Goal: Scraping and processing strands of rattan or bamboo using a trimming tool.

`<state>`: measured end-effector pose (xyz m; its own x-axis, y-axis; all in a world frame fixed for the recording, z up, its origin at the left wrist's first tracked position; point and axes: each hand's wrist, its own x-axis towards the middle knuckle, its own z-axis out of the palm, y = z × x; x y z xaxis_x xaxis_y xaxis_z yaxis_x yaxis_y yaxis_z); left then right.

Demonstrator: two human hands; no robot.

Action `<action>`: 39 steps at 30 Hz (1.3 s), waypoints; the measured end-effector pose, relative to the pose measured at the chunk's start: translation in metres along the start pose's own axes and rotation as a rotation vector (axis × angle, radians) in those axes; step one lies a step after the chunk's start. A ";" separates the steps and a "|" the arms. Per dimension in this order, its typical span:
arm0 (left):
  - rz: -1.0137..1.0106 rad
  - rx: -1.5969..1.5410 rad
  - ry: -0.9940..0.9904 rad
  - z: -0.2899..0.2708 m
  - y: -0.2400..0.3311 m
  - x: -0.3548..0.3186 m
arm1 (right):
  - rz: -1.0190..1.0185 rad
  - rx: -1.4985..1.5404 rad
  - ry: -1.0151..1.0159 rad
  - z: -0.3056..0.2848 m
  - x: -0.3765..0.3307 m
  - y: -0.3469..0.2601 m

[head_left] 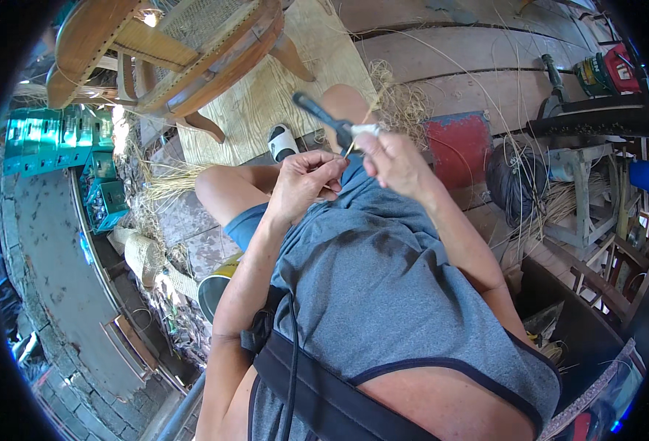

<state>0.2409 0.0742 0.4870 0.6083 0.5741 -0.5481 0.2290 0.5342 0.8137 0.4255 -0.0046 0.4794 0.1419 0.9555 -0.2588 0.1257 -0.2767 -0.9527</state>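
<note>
Over my lap, my left hand (302,184) is closed, its thumb and fingers pinching a thin tan cane strip (370,110). The strip runs up and right past my right hand (401,167). Wrapped in that right hand is a dark hand tool with a white grip (365,129). Its dark end (315,110) points up and left and is smeared by motion, so its exact kind does not show. The two hands are close together, a short gap apart, with the strip passing between them.
A wooden chair with woven cane (192,73) stands at the upper left on a plywood sheet (251,110). Loose cane strands (405,106) lie beyond my hands. Teal crates (52,140) are at left; a red panel (458,151) and a dark coil (515,184) at right.
</note>
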 end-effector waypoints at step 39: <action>-0.080 0.482 0.201 -0.122 0.010 -0.172 | -0.176 0.326 0.450 -0.092 0.056 -0.019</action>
<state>0.0457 0.0566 0.5655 0.4279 0.6761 -0.5998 0.6211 0.2620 0.7386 0.5212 0.0447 0.4976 0.5586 0.8268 -0.0670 -0.1134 -0.0039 -0.9935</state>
